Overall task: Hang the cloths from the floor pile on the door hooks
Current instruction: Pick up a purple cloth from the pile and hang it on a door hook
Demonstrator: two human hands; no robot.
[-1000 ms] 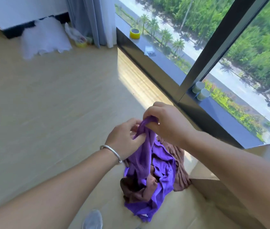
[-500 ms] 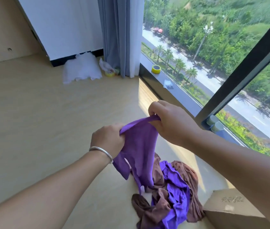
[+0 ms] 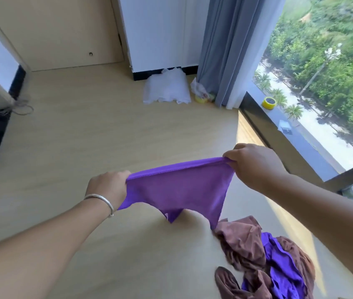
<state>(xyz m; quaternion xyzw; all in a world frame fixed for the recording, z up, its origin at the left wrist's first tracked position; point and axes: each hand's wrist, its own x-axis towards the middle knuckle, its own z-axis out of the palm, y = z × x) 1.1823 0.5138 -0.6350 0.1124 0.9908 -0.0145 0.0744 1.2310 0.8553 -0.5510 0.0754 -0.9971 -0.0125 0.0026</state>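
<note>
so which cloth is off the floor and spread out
The purple cloth, stretched between the left hand and right hand; the rest lie crumpled in the floor pile.

A pale wooden floor [image 3: 85,147] is seen, on which a pile of brown and purple cloths [image 3: 266,262] is heaped at the near right. Far off, by the wall, a white bag [image 3: 167,89] and a yellow tape roll [image 3: 200,99] are laid beside it.

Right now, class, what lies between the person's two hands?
In the head view, the purple cloth spans from the left hand to the right hand, its top edge pulled taut; each grips a corner.
</note>
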